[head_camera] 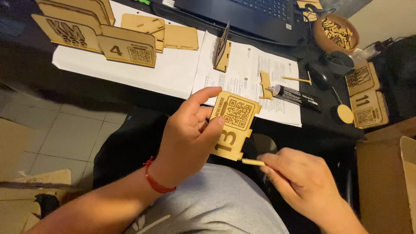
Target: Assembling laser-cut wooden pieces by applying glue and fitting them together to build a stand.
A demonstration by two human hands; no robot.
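The left hand [190, 130] is clamped on a flat, laser-cut wooden plaque [234, 123], thumb across its engraved face and fingers behind, holding it upright over the person's lap, just in front of the dark worktop [39, 65]. The right hand [299, 177] is closed around a thin wooden stick [253, 162], whose tip reaches the plaque's lower right corner; I cannot tell whether it touches. The two hands are apart, with the plaque between them and nearer the left. Judging by the layout, the work looks partway through: several assembled wooden stands [125, 50] sit on white paper sheets [173, 73] at the far left, more flat engraved plaques [366, 104] lie at the right, and a single upright piece [223, 50] stands mid-worktop, so the held plaque seems not yet joined to a base. A black glue tube [297, 95] lies on the sheets just beyond the plaque, and a bowl of small wooden bits [336, 32] sits beside a laptop [260, 15].
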